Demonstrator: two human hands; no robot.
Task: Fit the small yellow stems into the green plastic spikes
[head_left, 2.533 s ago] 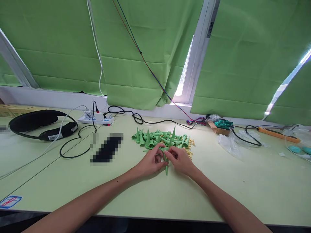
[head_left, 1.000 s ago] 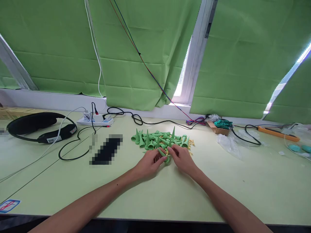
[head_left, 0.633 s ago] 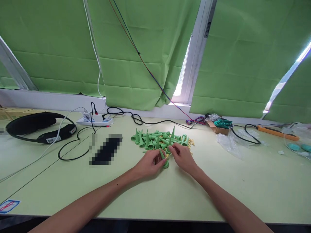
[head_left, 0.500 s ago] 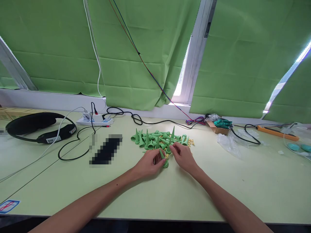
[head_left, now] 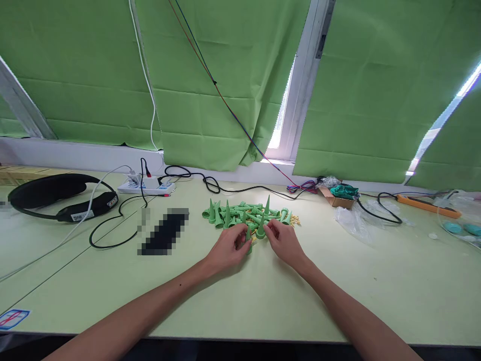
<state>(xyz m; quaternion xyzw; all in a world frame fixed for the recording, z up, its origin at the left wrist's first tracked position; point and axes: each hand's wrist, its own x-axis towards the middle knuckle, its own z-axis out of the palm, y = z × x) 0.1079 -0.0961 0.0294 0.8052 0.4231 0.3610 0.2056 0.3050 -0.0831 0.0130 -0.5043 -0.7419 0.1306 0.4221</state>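
My left hand (head_left: 227, 247) pinches a small green cone-shaped nozzle (head_left: 248, 235) between thumb and fingers, its point up and its lower part near the table. My right hand (head_left: 285, 243) is closed, thumb and fingertips at the right side of another upright green cone-shaped nozzle (head_left: 260, 231). How firmly those fingers grip it is partly hidden. Just behind both hands lies a pile of green nozzles (head_left: 235, 213), some standing on their bases and others on their sides. Small yellow pieces (head_left: 295, 220) show at the pile's right edge, and a few between the hands.
Left on the table lie a black headband-like device (head_left: 84, 205), a power strip (head_left: 146, 187) and a pixelated dark object (head_left: 165, 234). A black cable (head_left: 240, 190) runs along the back. At right are a small cardboard box (head_left: 336, 200), clear plastic bags (head_left: 355, 223) and an orange tool (head_left: 428, 206).
My left hand has drawn slightly left with its nozzle, which has gone from tilted to nearly upright. My right hand has shifted a little right, still beside the same standing nozzle.
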